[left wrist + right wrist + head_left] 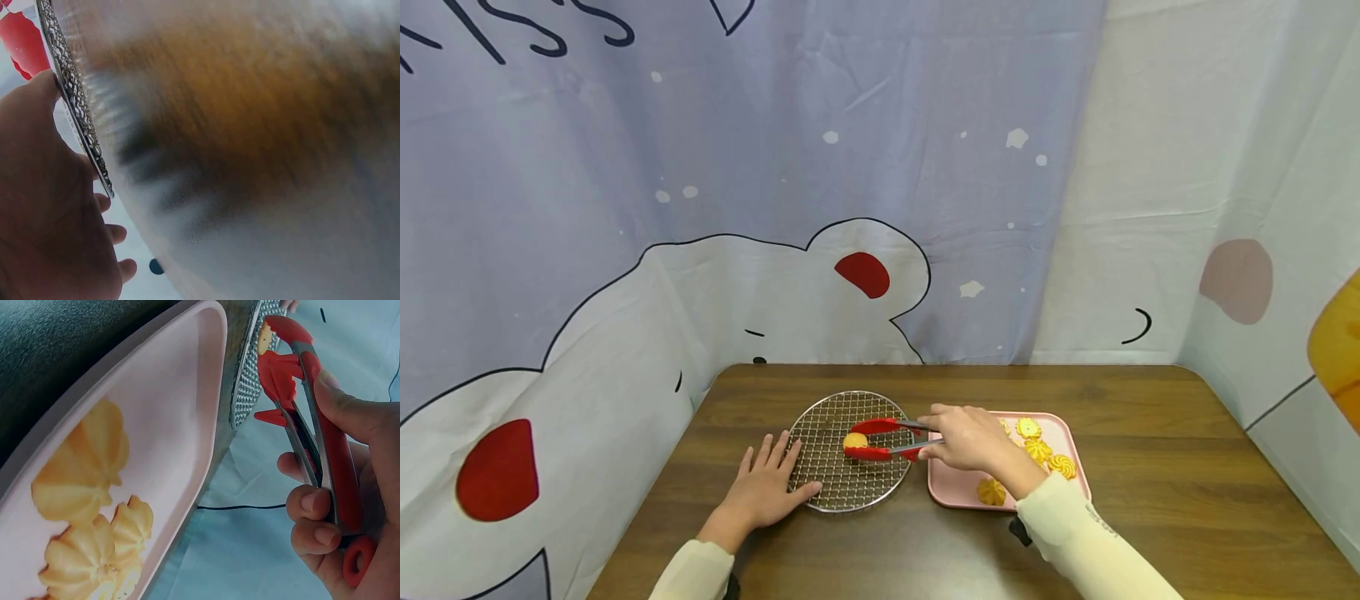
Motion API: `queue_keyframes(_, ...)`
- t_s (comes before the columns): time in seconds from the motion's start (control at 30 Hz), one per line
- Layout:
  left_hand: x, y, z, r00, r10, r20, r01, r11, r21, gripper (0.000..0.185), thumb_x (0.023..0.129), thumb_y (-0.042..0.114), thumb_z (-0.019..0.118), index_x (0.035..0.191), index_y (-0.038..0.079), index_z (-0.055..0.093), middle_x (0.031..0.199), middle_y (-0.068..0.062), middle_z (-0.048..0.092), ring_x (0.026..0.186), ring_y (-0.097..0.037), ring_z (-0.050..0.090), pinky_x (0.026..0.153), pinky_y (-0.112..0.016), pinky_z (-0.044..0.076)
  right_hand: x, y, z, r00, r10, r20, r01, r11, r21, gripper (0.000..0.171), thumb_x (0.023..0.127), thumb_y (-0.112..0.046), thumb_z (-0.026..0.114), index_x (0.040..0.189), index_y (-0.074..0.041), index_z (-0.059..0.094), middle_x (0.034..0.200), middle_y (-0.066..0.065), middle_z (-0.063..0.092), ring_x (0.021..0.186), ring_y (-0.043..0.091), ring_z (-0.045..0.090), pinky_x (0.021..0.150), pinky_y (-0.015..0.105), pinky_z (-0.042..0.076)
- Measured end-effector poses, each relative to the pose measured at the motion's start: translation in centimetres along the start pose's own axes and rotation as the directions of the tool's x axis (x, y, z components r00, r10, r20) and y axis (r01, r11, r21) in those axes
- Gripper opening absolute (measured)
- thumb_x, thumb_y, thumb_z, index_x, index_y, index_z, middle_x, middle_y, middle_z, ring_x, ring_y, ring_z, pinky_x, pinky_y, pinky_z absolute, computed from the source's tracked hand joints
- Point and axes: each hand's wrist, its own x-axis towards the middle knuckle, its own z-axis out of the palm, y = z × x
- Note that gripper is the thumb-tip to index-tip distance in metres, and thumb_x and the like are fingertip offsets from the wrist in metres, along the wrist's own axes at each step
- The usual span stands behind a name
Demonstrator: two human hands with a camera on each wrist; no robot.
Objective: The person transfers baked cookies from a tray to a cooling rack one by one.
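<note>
The right hand (967,437) grips red tongs (883,439), whose tips pinch a yellow cookie (854,441) over the round wire rack (820,492) at lower centre. The left hand (769,484) lies flat and open against the rack's left rim. A slackened squeeze could drop the cookie crookedly; more cookies wait on the pink tray (955,489) to the right on the desk (1150,467).
</note>
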Motion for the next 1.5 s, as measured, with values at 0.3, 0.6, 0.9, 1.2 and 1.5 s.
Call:
queue_keyframes(0.3,0.0,0.0,0.0,1.000,-0.002,0.008,0.002,1.000,-0.005,0.094,0.095,0.072,0.047,0.160,0.007,0.030,0.168,-0.019,0.016,0.154,-0.046,0.010,0.119,-0.068,0.005,0.0,-0.1,0.7,1.000,0.004,0.010,-0.004,1.000,0.009,0.051,0.085,-0.047,0.079,0.126,-0.018,0.074,0.100,-0.006,0.065,0.066,0.014,0.059,0.055,0.033,0.047)
queue_keyframes(0.6,0.1,0.0,0.0,1.000,-0.004,0.004,0.004,1.000,-0.002,0.093,0.095,0.071,0.048,0.160,0.007,0.031,0.168,-0.019,0.016,0.154,-0.046,0.010,0.119,-0.068,0.005,-0.1,-0.1,1.1,1.000,0.001,-0.002,-0.001,1.000,-0.007,0.052,0.084,-0.049,0.079,0.125,-0.017,0.074,0.095,-0.006,0.063,0.064,0.009,0.051,0.056,0.030,0.044)
queue_keyframes(0.9,0.0,0.0,0.0,1.000,-0.006,0.013,0.006,1.000,0.001,0.094,0.095,0.073,0.047,0.160,0.007,0.030,0.168,-0.019,0.016,0.154,-0.045,0.010,0.119,-0.068,0.004,-0.9,0.2,0.2,0.998,0.057,0.007,-0.058,0.997,0.051,0.056,0.084,-0.050,0.079,0.130,-0.018,0.071,0.109,-0.006,0.067,0.079,0.015,0.066,0.065,0.035,0.052)
queue_keyframes(1.2,0.0,0.2,-0.2,1.000,-0.003,0.016,0.003,1.000,0.004,0.093,0.095,0.071,0.048,0.160,0.006,0.031,0.168,-0.019,0.016,0.154,-0.045,0.010,0.119,-0.068,0.005,-3.1,1.9,-1.4,0.997,0.068,-0.035,-0.065,0.994,0.084,0.056,0.083,-0.048,0.081,0.134,-0.026,0.068,0.104,-0.008,0.066,0.073,0.011,0.061,0.061,0.032,0.048)
queue_keyframes(1.5,0.2,0.2,-0.2,1.000,0.003,0.019,-0.004,1.000,0.011,0.093,0.096,0.071,0.047,0.160,0.005,0.029,0.168,-0.013,0.019,0.154,-0.045,0.010,0.120,-0.067,0.003,-6.0,4.4,-2.8,0.990,0.127,-0.061,-0.122,0.990,0.068,0.060,0.081,-0.049,0.082,0.134,-0.023,0.068,0.105,-0.010,0.065,0.068,0.004,0.055,0.057,0.028,0.043)
